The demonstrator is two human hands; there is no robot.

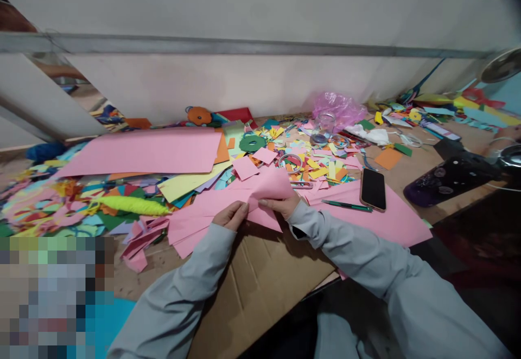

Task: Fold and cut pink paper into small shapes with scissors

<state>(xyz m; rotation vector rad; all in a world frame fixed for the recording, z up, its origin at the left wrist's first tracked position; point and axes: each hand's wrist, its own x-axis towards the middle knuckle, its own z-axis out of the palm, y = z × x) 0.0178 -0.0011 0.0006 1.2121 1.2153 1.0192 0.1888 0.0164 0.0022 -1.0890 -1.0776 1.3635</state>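
A sheet of pink paper [268,185] is raised and curved between my two hands. My left hand [231,215] pinches its left part between thumb and fingers. With thumb and fingers closed, my right hand [280,205] grips the right part. Below my hands lies a brown cardboard sheet [268,272]. More pink sheets [191,220] are spread at the left, partly under the held one. To the right, a green pen [345,205] and a black phone [373,189] rest on another pink sheet [394,218].
A large pink sheet [150,150] lies at the back left. Coloured scraps, a tape roll [290,162], a green paper ring [252,143] and a glass jar [323,128] fill the middle back. A dark bottle [448,180] lies at the right. A white wall [260,82] bounds the table.
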